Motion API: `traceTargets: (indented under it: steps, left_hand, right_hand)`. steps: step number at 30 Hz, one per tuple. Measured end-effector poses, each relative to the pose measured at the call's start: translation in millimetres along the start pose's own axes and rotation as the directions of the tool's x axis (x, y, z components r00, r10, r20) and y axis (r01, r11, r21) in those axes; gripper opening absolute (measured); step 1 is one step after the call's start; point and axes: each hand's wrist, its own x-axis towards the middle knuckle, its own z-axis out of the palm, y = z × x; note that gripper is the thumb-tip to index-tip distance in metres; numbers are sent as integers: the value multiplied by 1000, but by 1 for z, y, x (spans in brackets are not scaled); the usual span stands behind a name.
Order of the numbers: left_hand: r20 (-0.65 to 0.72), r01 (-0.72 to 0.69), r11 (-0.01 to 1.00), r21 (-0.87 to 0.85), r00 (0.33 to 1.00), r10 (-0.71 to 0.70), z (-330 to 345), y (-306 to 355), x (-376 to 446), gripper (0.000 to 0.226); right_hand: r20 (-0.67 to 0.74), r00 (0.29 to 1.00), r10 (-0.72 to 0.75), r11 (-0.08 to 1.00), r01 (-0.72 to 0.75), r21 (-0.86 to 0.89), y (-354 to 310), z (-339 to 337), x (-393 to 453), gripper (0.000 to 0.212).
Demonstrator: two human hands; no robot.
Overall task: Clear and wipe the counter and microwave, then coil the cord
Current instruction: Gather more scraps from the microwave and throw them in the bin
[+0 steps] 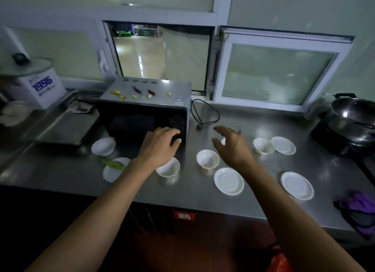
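I judge nothing cleared yet. Food scraps [134, 93] litter the microwave [145, 111] at 11 o'clock; bowls and plates dot the counter [253, 190]. My left hand [160, 145] and right hand [231, 145] hover spread, holding nothing. The cord [207, 114] lies uncoiled at 1 o'clock.

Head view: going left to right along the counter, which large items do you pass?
White box → metal tray → microwave → cord → wok.

White bowls [208, 159], black microwave [142, 117], purple cloth [360, 204], grey steel counter [203, 192]
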Motion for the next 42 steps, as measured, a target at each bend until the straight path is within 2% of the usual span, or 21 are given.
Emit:
traceTargets:
  steps: [5,11,18,22,28,42]
  left_hand:
    - [-23,59,998,-11,998,-60,-22,-63,-16,34]
    - [-35,167,984,-69,985,-169,-17,-116,-17,31]
    - [-20,174,983,-54,984,-176,8,-140,32,30]
    - [-28,158,987,-7,987,-159,14,-152,80,30]
    - [-63,172,985,0,983,-172,26,-165,137,38]
    - [-52,153,981,119,988,-148,53,-205,230,32]
  right_hand:
    - [55,998,-24,997,20,74,-54,50,19,38]
    - [93,995,-39,995,30,96,-75,86,57,35]
    - [138,987,-80,990,63,128,-54,124,128,37]
    - [118,986,-121,984,103,146,-41,134,177,37]
    - [111,979,-171,982,160,100,-20,141,238,36]
    - [173,972,-159,986,164,-14,-12,176,320,41]
